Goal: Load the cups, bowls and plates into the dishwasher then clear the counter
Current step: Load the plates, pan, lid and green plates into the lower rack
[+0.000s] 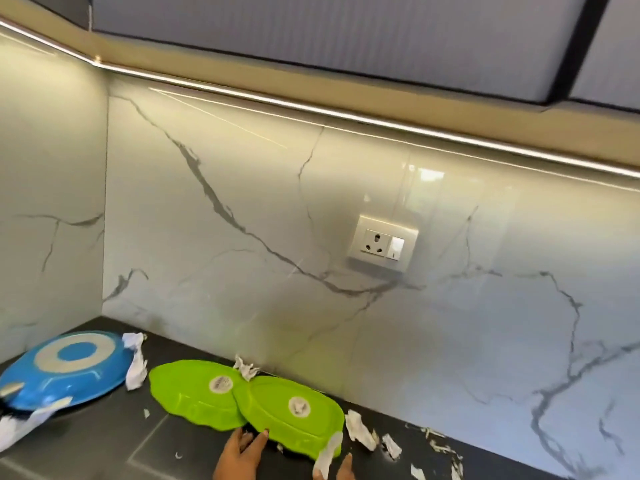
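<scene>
Worktop [104,441], dark and tiled, meeting a marble-patterned wall [242,271] that carries a socket plate [381,242]. Two green plates lie upside down on it, bases up, each with a round white label: the left plate [197,393] and the right plate [294,410], their edges overlapping. A blue pan [69,368], also inverted, sits near them at far left. Torn white paper scraps [360,429] are scattered around all three. Your left grip [239,455] reaches in from the bottom edge, released, with straight fingers touching the near rim of the right plate. Your right grip [344,467] shows only a fingertip just beside a paper strip [327,452] at that plate's near corner; you cannot tell whether it is clenched or released.
</scene>
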